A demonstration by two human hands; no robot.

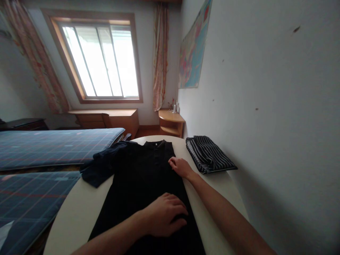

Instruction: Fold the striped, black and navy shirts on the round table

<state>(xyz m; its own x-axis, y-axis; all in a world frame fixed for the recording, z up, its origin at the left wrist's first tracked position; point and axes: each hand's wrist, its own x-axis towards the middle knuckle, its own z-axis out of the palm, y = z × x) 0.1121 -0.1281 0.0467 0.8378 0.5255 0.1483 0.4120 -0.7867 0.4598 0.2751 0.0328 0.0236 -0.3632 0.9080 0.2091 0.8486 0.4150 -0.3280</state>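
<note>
A black polo shirt lies on the round white table, its collar at the far end. Its left sleeve spreads out to the left; on the right its edge runs straight and no sleeve shows. My left hand is over the lower part of the shirt, palm down, fingers slightly bent and apart, holding nothing. Farther up, my right hand rests at the shirt's right edge below the shoulder. Its fingers reach onto the cloth, partly hidden, with no grip visible.
A folded black-and-white striped garment lies on the table's right side, close to the wall. Beds with blue plaid mattresses stand to the left. Beyond are a wooden desk and a corner shelf.
</note>
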